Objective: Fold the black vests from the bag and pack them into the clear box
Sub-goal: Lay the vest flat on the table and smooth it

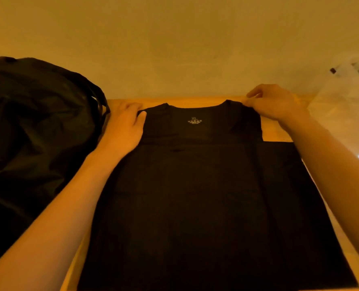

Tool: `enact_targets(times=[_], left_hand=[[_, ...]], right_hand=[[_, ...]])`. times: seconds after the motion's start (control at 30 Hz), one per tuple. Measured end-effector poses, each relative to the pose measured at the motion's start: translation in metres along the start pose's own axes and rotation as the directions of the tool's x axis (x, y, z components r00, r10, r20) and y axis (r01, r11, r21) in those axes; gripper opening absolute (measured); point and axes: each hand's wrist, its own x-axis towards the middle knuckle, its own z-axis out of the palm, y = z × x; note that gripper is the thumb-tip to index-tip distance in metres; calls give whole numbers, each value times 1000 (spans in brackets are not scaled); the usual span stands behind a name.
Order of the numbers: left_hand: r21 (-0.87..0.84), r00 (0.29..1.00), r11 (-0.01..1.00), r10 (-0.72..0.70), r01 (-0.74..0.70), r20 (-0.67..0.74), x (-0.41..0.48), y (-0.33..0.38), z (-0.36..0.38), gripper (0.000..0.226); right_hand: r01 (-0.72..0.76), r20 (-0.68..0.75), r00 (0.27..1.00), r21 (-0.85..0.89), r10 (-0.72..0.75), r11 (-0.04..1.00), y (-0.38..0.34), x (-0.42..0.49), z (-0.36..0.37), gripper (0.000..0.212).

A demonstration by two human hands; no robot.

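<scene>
Left hand (124,124) flat, fingers mostly straight, thumb resting on the left shoulder strap (153,110) of the black vest (195,196). No real grip there, just a touch. Just beside that hand, on its left, one big black bag (37,122), soft and crumpled. Maybe more vests inside; cannot tell.

Between both hands, the vest, spread flat on the wooden table (277,131), neck end far from the body, white size print (194,121) just below the neck. Looks soft, thin and light. Bends anywhere, so no stiff part to lift by. Not breakable. May slide a little on the smooth wood and may wrinkle if pulled from one side only. Best to take hold at the two shoulder straps, one for each hand, or at the side edges for a fold.

Right hand (273,103) with curled fingers, pinching the right shoulder strap (240,105) at its top. Right of that hand and a bit apart, the clear box (342,114), see-through and blurry, hard to see into.

Count: two hands, one vest laid out, one bag, one clear box.
</scene>
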Motion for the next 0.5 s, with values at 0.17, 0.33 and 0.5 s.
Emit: enact_targets(times=[0.17, 0.33, 0.5], left_hand=[[-3, 994, 1000, 9, -9, 113, 47, 3, -3, 30], [-83, 986, 996, -30, 45, 167, 64, 7, 0, 14], [-217, 981, 969, -81, 119, 176, 71, 16, -3, 8]], right_hand=[[-57, 193, 979, -60, 68, 997, -16, 23, -9, 39], [-39, 230, 972, -34, 46, 999, -13, 27, -5, 17], [-32, 135, 990, 39, 26, 999, -12, 29, -6, 9]])
